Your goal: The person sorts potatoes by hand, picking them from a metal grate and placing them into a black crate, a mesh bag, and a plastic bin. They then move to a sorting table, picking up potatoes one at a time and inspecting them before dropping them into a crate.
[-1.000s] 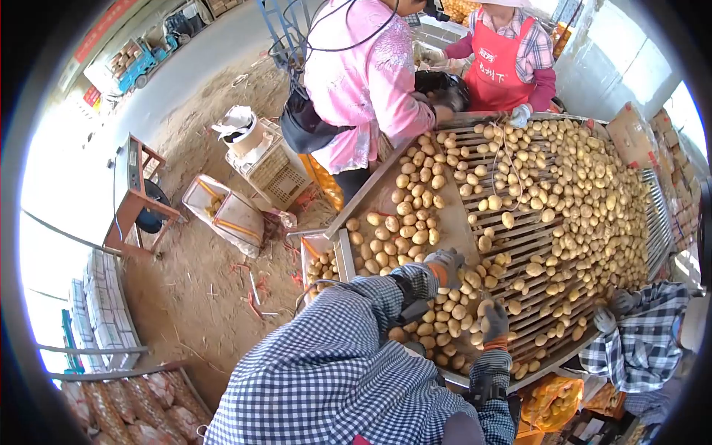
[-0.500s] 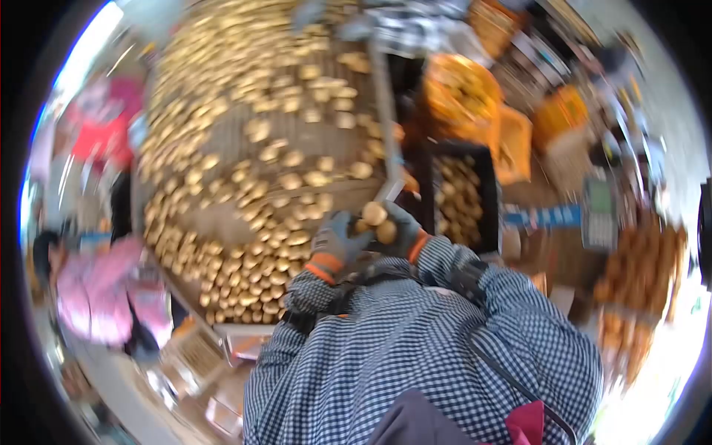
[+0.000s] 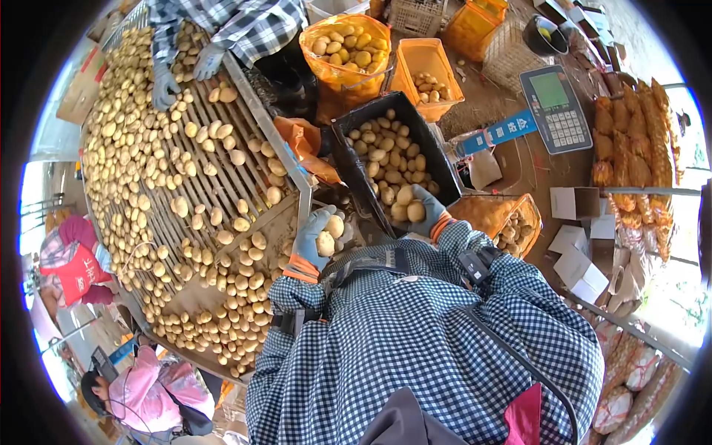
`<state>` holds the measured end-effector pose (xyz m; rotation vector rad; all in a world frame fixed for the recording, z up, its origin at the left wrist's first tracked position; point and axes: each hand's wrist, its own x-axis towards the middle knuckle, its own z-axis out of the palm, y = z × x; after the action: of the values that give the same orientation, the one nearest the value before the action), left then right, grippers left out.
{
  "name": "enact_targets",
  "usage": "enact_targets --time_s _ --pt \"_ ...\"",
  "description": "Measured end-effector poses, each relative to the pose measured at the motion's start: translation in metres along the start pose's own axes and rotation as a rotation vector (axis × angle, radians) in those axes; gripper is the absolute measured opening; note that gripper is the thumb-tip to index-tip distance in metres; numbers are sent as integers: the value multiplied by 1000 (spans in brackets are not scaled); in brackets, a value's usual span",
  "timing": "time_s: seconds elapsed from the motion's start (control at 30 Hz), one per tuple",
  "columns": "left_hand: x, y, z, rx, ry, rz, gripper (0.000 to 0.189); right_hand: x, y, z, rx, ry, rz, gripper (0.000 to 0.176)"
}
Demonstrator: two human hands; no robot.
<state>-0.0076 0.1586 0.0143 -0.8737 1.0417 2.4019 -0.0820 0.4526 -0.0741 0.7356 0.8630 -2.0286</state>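
Blue-gloved with an orange cuff, my left hand is closed around potatoes, beside the corner of the slatted sorting table. My right hand, in a matching glove, has its fingers curled against two potatoes at the near end of a black crate. More potatoes lie inside that crate. Part of the right fingers is hidden behind the potatoes. Many loose potatoes cover the sorting table to the left of my hands.
A co-worker's gloved hands reach over the table's far end. Orange bags of potatoes stand beyond the crate, and another orange bag sits at right. A scale display stands farther right. Two people are at left.
The view has turned and sharpened. My hands, close together with potatoes before, are now apart: the right one is at the black crate with potatoes, the left by the table corner.
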Motion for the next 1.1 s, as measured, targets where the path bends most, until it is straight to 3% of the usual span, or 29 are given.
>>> enact_targets --time_s 0.03,0.1,0.13,0.2,0.27,0.33,0.37,0.43,0.47,0.5,0.57,0.6,0.67,0.73,0.77,0.83,0.9,1.03,1.1 --pt "3 -1 1 3 0 -8 41 4 -6 -9 7 5 0 61" --pt "7 -3 2 18 -12 -19 43 4 -22 -5 125 386 39 54" --pt "6 -4 3 19 -10 -24 43 6 -29 -1 129 389 42 54" --pt "6 -3 14 43 63 -62 43 12 -44 3 93 288 56 48" --pt "12 -8 12 16 62 -80 43 31 -45 6 51 231 -115 43" --pt "14 -9 12 54 -17 -48 42 44 -51 11 192 160 -45 45" --pt "15 -12 16 60 93 -43 43 54 -49 7 130 154 -46 46" --pt "35 -28 -13 175 54 49 44 57 -41 17 68 257 -30 45" --pt "41 -30 -15 218 35 107 45 60 -29 15 139 185 3 42" --pt "42 -26 -8 221 17 113 45 49 -18 22 218 -98 -3 40" --pt "34 -15 17 275 111 144 40 50 7 35 112 -105 171 50" --pt "30 -11 35 276 103 145 40 28 10 63 53 -109 251 65" --pt "26 -7 65 527 206 296 36 10 21 90 -30 -303 247 86" --pt "54 -27 46 1152 130 891 36 -1 24 106 66 -358 239 83" --pt "52 -23 55 1261 91 859 39 25 42 91 326 -433 247 70" --pt "51 -24 66 1476 41 772 49 32 40 83 353 -372 206 62" --pt "55 -32 65 1517 -10 902 55 25 30 81 408 -344 185 45" --pt "51 -35 58 1409 -127 885 54 18 29 59 368 -397 221 47" --pt "49 -32 54 1427 -94 896 52 29 31 46 313 -429 196 50"
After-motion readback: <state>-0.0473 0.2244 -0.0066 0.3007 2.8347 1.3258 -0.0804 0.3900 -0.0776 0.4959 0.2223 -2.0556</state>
